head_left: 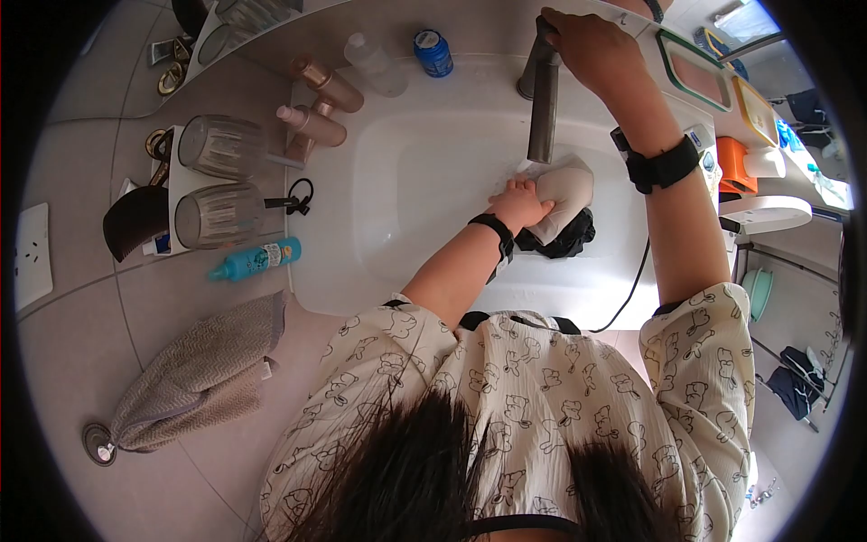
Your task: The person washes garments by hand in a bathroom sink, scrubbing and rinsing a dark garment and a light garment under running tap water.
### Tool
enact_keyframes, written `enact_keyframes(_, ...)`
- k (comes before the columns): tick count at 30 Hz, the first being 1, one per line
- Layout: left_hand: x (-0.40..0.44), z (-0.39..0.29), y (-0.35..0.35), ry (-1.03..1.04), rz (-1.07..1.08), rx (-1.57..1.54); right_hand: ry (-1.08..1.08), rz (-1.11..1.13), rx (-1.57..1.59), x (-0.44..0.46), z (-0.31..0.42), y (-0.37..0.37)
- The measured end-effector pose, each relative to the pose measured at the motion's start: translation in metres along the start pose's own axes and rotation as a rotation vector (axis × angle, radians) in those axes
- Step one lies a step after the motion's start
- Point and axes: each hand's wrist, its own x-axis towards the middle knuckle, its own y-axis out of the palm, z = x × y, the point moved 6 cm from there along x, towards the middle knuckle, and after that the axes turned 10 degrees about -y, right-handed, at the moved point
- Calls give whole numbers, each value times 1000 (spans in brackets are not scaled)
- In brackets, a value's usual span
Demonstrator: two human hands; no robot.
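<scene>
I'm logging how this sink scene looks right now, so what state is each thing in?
Left hand: resting on the pale fabric.
Right hand: fingers curled at the faucet's top.
Pale fabric: bunched in the basin.
Black fabric: crumpled against the pale fabric.
Faucet: spout over the basin; water flow unclear.
Blue jar: upright, lid on.
Towel: hanging from the wall.

Cloth (pixel 569 194) in sink (pixel 433 217), below faucet (pixel 542 108); bottles (pixel 330 83) at sink's back-left corner; towel (pixel 208 375) farther left.
</scene>
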Motion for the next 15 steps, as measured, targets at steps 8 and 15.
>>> enact_keyframes(8, -1, -1, 0, -4, 3, 10, 43, 6, 43, -1, 0, 0)
enact_keyframes(15, 4, 1, 3, 1, 1, 6, 17, -35, 44, -1, -1, 2)
